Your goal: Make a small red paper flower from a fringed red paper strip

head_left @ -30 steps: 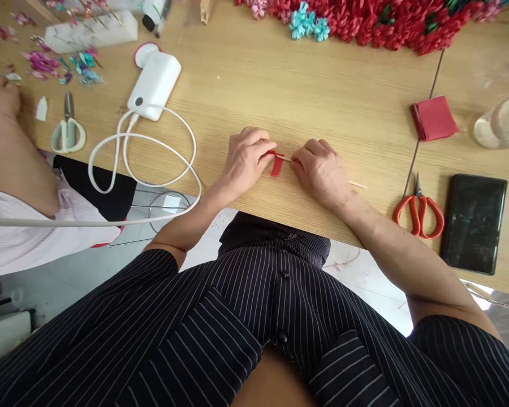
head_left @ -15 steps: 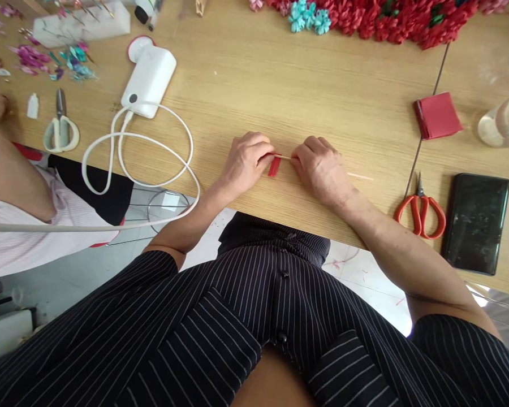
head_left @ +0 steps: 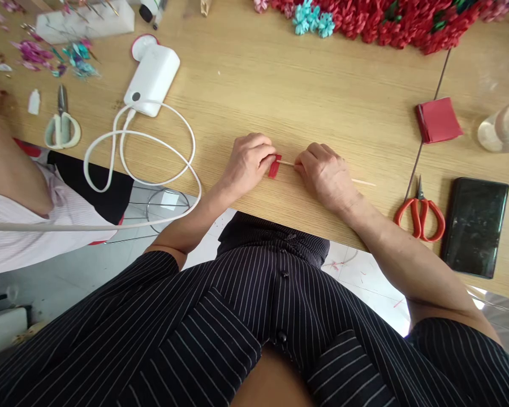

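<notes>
My left hand (head_left: 248,164) pinches a red paper strip (head_left: 274,167) against one end of a thin wooden stick (head_left: 286,163). The strip hangs short below the stick, partly hidden by my fingertips. My right hand (head_left: 326,176) closes on the stick further along, and the stick's far end (head_left: 363,182) pokes out past that hand. Both hands rest on the light wooden table (head_left: 280,102), close to its edge.
Red-handled scissors (head_left: 419,213), a black tablet (head_left: 474,227) and folded red paper (head_left: 439,120) lie to the right. A white corded device (head_left: 151,79) and white-handled scissors (head_left: 62,127) lie left, beside a co-worker's arm (head_left: 8,169). Red paper flowers (head_left: 390,22) line the far side.
The red strip looks shorter and sits tighter against my left fingertips. The stick and my right hand have shifted slightly to the right.
</notes>
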Tool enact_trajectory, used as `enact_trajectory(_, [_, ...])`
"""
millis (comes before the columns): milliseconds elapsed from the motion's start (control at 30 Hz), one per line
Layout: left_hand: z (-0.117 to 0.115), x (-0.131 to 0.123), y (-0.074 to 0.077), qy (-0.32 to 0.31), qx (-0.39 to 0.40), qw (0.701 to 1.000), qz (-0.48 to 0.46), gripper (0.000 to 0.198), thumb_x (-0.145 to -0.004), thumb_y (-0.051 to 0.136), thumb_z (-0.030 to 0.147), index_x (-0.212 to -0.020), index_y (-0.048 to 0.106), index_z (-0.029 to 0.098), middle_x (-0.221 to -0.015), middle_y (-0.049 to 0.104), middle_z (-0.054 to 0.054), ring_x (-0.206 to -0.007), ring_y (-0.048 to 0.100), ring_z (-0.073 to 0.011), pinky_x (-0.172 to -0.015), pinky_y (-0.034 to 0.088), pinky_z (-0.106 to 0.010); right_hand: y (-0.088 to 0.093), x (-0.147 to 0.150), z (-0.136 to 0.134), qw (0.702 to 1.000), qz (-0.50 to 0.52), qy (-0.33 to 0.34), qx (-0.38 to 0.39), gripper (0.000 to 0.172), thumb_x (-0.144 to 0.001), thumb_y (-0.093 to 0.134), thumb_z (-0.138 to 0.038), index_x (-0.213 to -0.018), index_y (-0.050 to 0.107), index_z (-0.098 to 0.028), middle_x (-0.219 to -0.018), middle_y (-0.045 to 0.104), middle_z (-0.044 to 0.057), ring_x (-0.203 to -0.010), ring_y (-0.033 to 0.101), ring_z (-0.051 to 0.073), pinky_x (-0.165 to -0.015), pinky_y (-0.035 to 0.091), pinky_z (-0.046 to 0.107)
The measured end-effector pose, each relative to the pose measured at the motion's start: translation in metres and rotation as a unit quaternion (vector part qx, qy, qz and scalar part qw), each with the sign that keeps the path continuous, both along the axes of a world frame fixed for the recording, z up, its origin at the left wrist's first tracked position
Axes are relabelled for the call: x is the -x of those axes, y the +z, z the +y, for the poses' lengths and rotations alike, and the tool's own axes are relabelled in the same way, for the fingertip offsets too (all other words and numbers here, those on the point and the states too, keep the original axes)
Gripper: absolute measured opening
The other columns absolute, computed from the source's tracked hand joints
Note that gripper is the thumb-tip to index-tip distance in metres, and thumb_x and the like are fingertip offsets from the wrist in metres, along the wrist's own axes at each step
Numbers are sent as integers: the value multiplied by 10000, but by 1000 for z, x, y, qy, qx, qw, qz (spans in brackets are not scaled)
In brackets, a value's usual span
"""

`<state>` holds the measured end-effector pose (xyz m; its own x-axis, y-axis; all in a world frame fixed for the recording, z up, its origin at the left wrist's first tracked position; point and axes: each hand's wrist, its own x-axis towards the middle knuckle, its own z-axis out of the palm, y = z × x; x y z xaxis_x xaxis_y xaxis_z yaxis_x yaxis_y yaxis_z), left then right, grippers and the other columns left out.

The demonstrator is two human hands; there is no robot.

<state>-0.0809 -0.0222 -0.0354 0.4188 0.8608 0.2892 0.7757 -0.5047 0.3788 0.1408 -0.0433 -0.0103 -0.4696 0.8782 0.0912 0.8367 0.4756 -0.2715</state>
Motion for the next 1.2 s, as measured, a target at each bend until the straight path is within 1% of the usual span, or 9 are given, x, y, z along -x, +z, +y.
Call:
enact_trajectory(133, [1,1,0,-2,-17,1000,4,115,-1000,627,200,-1027,739,200,-1100,719,-52,-1085,681,-231,-1061,543,-466,1,0,0,1000,-9,-1,0,308,-1059,389,-174,-993,689,-163,-1052,682,143,-952,571,242,-794,464,377])
enact_trajectory(200, [0,4,3,-12,-30,999,-1,144,-982,640,190,-1086,737,216,-1167,723,-57,-1140,680,-245,-1076,552,-473,0,-1,0,1000,-5,0,-3,303,-1059,396,-180,-999,692,-164,-1050,681,141,-947,570,242,-793,466,379])
enact_trajectory(300, [-11,12,9,6,-51,998,-30,210,-980,644,194,-1164,722,257,-1264,708,-62,-1235,648,-250,-1120,535,-471,0,-2,0,1000,9,6,-9,285,-1053,412,-173,-1004,692,-164,-1044,679,134,-927,564,232,-773,455,365])
enact_trajectory(433, [-41,20,12,42,-64,996,-46,138,-1030,601,248,-1039,739,242,-1093,721,-56,-1115,668,-231,-1043,551,-450,1,-1,-5,999,29,29,-26,283,-1044,415,-150,-986,691,-169,-1016,682,118,-893,553,215,-742,426,345])
enact_trajectory(533, [-62,20,9,24,-70,997,-37,156,-1035,613,248,-974,753,215,-1021,726,-51,-1052,683,-215,-963,565,-407,2,2,-11,998,29,46,-23,278,-1046,427,-153,-968,693,-167,-1000,691,118,-874,552,211,-723,407,338])
enact_trajectory(600, [-70,18,6,3,-88,995,-36,162,-1036,622,243,-975,768,208,-971,720,-43,-988,681,-198,-912,562,-378,3,4,-14,998,25,51,-19,270,-1047,440,-157,-954,693,-165,-995,696,120,-865,553,211,-707,391,336])
enact_trajectory(733, [-72,14,3,-15,-122,992,-39,162,-1033,629,230,-1000,786,204,-918,697,-35,-905,652,-185,-850,537,-359,4,8,-17,998,12,52,-15,268,-1053,452,-165,-953,701,-159,-1000,705,125,-870,560,215,-699,376,336])
enact_trajectory(1000, [-72,9,2,9,-110,992,-54,178,-1048,617,248,-1022,790,212,-925,716,-31,-914,669,-181,-870,524,-365,7,11,-17,999,-15,51,-8,309,-1067,420,-165,-975,714,-147,-1005,710,136,-859,553,221,-700,359,347])
enact_trajectory(1200, [-71,7,3,30,-92,995,-37,189,-1049,609,221,-1076,796,221,-915,722,-28,-919,672,-177,-875,517,-360,8,11,-18,998,-14,53,-1,319,-1070,403,-165,-975,708,-151,-1001,699,140,-857,534,223,-702,355,352])
